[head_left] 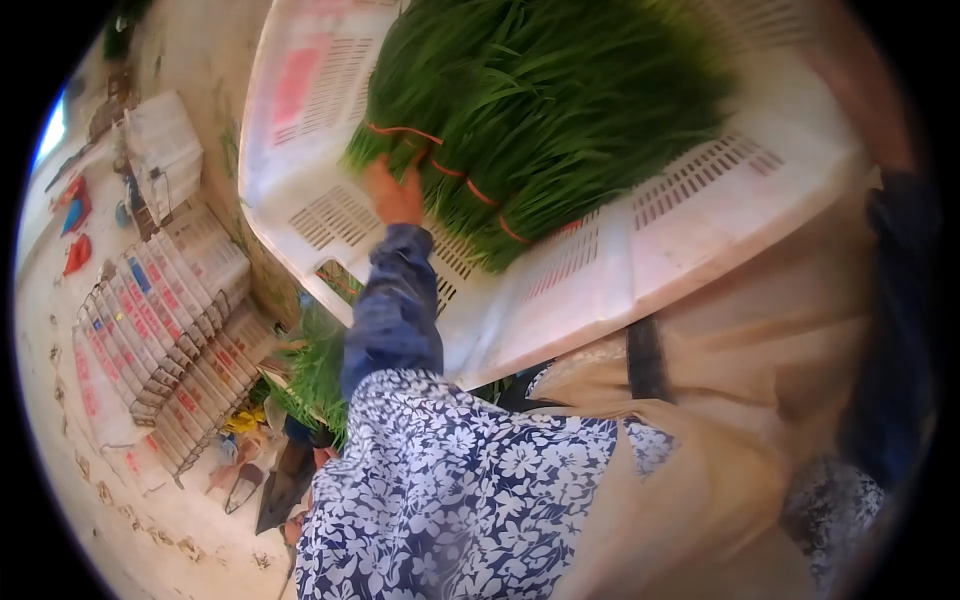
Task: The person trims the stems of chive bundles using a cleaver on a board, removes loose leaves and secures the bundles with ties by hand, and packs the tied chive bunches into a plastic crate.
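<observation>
A large white plastic crate [300, 130] with slotted walls is tilted in front of me. Inside it lie several bundles of long green leaves [540, 110] that look like garlic chives, tied near their cut ends with red bands. My left hand [397, 192] reaches over the near wall. Its thumb and a finger straddle the stem end of the leftmost bundle, and the fingertips are partly hidden among the stems. My right hand [862, 85] is a dark blur by the crate's right end, its fingers not distinguishable. Blue sleeves cover both forearms.
To the left stand stacked white crates [165, 310] with red markings and metal handles. More loose greens [320, 365] lie below the tilted crate. Red and blue items [75, 220] rest on the floor farther off. A tan apron covers my front.
</observation>
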`<state>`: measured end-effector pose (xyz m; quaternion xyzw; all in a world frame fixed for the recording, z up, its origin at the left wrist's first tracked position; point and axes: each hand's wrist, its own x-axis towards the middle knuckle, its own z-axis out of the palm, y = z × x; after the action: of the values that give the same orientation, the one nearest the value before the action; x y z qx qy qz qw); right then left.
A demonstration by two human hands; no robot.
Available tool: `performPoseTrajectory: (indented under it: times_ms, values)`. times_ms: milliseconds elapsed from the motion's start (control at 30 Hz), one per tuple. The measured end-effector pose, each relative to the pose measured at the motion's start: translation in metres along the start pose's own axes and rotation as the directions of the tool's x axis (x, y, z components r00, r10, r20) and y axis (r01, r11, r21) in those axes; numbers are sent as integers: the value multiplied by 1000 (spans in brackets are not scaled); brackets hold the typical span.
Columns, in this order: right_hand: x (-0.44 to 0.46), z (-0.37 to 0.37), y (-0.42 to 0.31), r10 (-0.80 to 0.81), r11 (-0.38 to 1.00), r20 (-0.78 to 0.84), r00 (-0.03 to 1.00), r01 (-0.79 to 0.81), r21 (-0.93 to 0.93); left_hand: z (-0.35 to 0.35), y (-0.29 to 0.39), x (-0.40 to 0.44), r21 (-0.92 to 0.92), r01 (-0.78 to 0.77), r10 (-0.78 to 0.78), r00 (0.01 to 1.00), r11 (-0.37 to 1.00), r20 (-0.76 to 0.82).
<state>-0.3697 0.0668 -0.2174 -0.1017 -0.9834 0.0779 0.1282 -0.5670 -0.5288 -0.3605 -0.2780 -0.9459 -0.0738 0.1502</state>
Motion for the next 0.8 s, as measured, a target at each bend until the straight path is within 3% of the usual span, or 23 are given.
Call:
performPoseTrajectory:
  times_ms: [33,67,100,133,200,333,400,533,600,633,700,733,767,800]
  values:
    - [0,-1,-3,9,1000,19,1000,-9,-11,4,-11,2,-15,13,-12,1000,1000,21]
    - [1,-1,-4,20,1000,26,999,-20,-9,1,-27,15,-17,233,-224,953,972,204]
    - [2,-4,-6,30,999,40,999,-29,-16,2,-36,19,18,446,-418,823,895,384]
    - [4,-5,-10,34,999,60,998,-33,-24,8,-41,15,12,459,-425,813,888,398]
    - [6,-9,-17,54,998,94,994,-51,-35,15,-51,18,337,133,-347,598,932,722]
    - [14,-27,-46,104,994,216,971,-96,-48,55,-88,-12,295,140,-323,537,945,779]
    - [19,-27,-49,140,990,267,954,-129,-58,78,-109,-42,122,140,-186,723,983,665]
    - [18,-21,-35,74,995,188,979,-59,-84,87,-104,-45,99,216,-232,777,971,586]
    - [21,-21,-32,64,996,177,982,-52,-73,74,-90,-5,219,150,-265,561,964,785]
    - [20,-19,-30,71,997,190,979,-61,-57,56,-76,16,216,154,-266,569,964,778]
    - [1,-1,4,97,995,135,986,-97,-4,21,-49,57,258,301,-396,740,918,544]
    - [-8,7,21,125,990,98,987,-130,54,19,-49,59,260,303,-399,732,917,552]
    - [-13,10,32,126,990,110,986,-132,54,20,-56,61,199,273,-337,786,941,519]
    - [-14,10,42,178,983,181,967,-168,-67,22,-63,66,136,234,-271,835,963,480]
